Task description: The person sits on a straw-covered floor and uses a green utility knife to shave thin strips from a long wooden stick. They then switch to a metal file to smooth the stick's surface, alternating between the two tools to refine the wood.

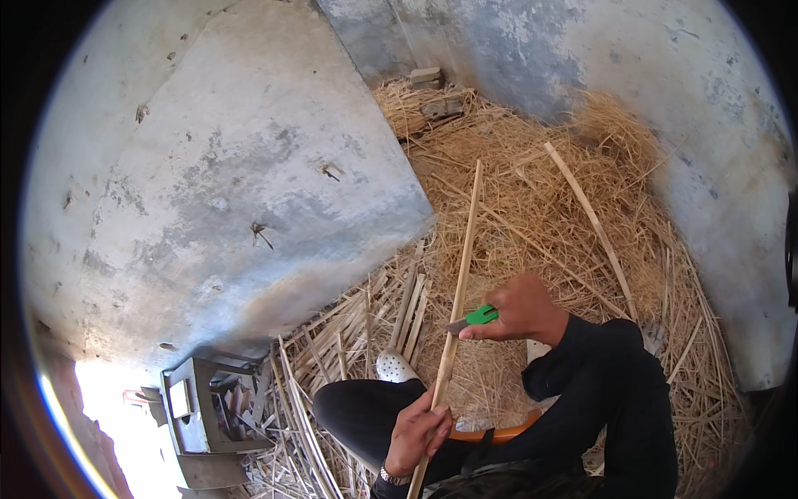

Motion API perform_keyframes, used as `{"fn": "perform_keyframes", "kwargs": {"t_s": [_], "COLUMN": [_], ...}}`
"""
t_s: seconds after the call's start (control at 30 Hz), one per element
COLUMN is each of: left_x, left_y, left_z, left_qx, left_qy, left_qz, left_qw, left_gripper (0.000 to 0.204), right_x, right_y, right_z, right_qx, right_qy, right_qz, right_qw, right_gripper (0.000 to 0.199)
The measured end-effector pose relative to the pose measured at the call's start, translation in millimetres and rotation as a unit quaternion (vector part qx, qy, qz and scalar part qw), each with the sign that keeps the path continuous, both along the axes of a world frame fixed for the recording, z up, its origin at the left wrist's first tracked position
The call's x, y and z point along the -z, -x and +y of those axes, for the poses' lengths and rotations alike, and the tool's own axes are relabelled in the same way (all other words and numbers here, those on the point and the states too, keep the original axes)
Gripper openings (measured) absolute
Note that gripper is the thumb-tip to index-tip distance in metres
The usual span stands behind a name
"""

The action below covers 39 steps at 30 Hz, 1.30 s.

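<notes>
I see the floor [715,349] buried under loose straw [540,200]; split cane strips [407,312] lie on it by the wall; a longer strip [594,224] rests across the heap; bricks [432,91] sit in the corner.

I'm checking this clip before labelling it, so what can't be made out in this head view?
- Knife blade edge: too small, blurred against the bamboo strip.
- Strip's lower end: cut off by the bottom edge.
- Right hand fingertips: hidden by the hand itself.
- Left hand palm: faces away.
</notes>
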<state>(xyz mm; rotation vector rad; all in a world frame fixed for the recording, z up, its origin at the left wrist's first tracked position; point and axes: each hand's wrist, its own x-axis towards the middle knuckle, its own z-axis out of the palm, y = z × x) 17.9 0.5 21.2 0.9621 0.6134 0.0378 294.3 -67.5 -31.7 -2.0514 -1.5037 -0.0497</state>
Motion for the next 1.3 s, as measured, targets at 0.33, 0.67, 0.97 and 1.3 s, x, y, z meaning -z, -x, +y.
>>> {"fn": "perform_keyframes", "kwargs": {"t_s": [0.33, 0.67, 0.97, 1.3], "left_x": [-4, -5, 1, 2], "left_y": [0, 1, 6, 23], "left_z": [-5, -8, -11, -28], "left_qx": [0.013, 0.024, 0.030, 0.055], "left_qy": [-0.116, -0.148, -0.134, -0.108], "left_qz": [0.064, 0.074, 0.063, 0.079], "left_qw": [0.991, 0.986, 0.988, 0.990], "left_gripper": [0.051, 0.052, 0.052, 0.045], "right_x": [3, 24, 23, 40], "right_y": [-10, -21, -28, -143], "right_z": [17, 20, 16, 11], "right_qx": [0.013, 0.036, 0.032, 0.212], "right_qy": [0.007, 0.031, -0.011, 0.004], "right_qz": [-0.043, 0.028, -0.048, -0.020], "right_qw": [0.999, 0.999, 0.998, 0.977], "right_gripper": [0.084, 0.085, 0.083, 0.080]}}
